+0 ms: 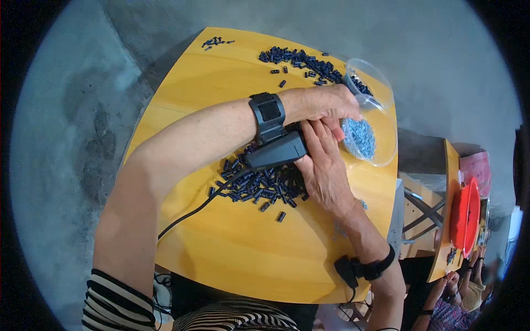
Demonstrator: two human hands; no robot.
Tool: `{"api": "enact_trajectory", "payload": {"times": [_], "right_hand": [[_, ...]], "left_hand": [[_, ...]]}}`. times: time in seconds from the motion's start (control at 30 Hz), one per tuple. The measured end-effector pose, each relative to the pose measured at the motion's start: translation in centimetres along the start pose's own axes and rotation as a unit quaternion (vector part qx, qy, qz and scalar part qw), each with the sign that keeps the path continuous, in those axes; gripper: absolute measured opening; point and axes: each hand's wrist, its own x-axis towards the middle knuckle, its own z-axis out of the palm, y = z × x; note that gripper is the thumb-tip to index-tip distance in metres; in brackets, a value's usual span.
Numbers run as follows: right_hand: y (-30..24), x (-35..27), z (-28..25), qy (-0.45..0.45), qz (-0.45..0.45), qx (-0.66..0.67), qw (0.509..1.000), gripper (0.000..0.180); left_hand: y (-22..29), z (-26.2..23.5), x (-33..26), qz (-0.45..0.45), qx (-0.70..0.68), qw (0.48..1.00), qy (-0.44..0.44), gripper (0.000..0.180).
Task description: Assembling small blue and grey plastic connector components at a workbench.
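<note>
My left arm reaches across the table, and my left hand (330, 105) is at the rim of a clear tub (391, 140) of small silvery metal pieces (360, 139). Its fingers are curled; what they hold, if anything, is hidden. My right hand (330, 174) lies just below it, fingers stretched forward and thumb apart, beside a heap of small black cylindrical parts (259, 185). The tips of its fingers are partly covered by my left hand and wrist. A black box-shaped device (279, 150) with a cable hangs at my left wrist strap (268, 113).
More black parts (301, 58) are strewn along the far edge of the yellow table (232, 259), with a second clear tub (381, 71) beside them. Small dark pieces (215, 41) lie at the far left corner. At right stand another table, a red basin (466, 218) and other people.
</note>
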Motion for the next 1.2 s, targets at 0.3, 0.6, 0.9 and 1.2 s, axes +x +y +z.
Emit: {"api": "enact_trajectory", "payload": {"times": [0.3, 0.6, 0.9, 1.2], "right_hand": [[2.7, 0.8, -10.5, 0.171, 0.146, 0.113, 0.968, 0.041], [17.0, 2.4, -9.6, 0.095, 0.401, 0.224, 0.883, 0.065], [19.4, 4.2, -8.1, 0.164, 0.419, 0.374, 0.811, 0.041], [21.8, 3.8, -9.0, 0.201, 0.407, 0.371, 0.81, 0.033]], "left_hand": [[-0.4, -0.3, -0.2, 0.04, 0.117, 0.992, 0.004, 0.037], [1.0, -10.5, -3.6, 0.185, 0.467, 0.8, 0.329, 0.053], [-3.5, -15.6, -2.3, 0.171, 0.509, 0.803, 0.258, 0.077], [-3.5, -16.5, 1.2, 0.195, 0.487, 0.829, 0.192, 0.084]]}}
